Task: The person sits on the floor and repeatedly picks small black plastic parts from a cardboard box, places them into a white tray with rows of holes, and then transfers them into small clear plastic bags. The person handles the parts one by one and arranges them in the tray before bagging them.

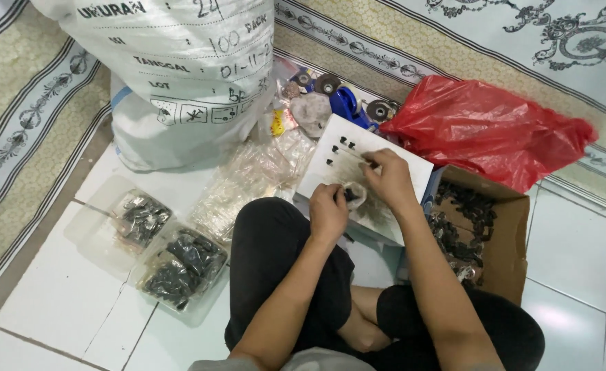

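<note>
I sit cross-legged on a white tiled floor. My left hand [327, 211] pinches a small clear plastic bag [355, 195] with dark little parts inside. Just above it, my right hand [388, 177] reaches to the white board [402, 168] in front of my knees, fingertips on a small black part [372, 164]. Several more small black parts [340, 147] lie scattered on the board's far left area.
A brown cardboard box [505, 237] of black parts sits at my right. A red plastic bag [485, 127] lies beyond it. Clear containers [172, 264] of packed dark parts and a pile of empty clear bags [244, 182] are at left, under a big white sack [179, 69].
</note>
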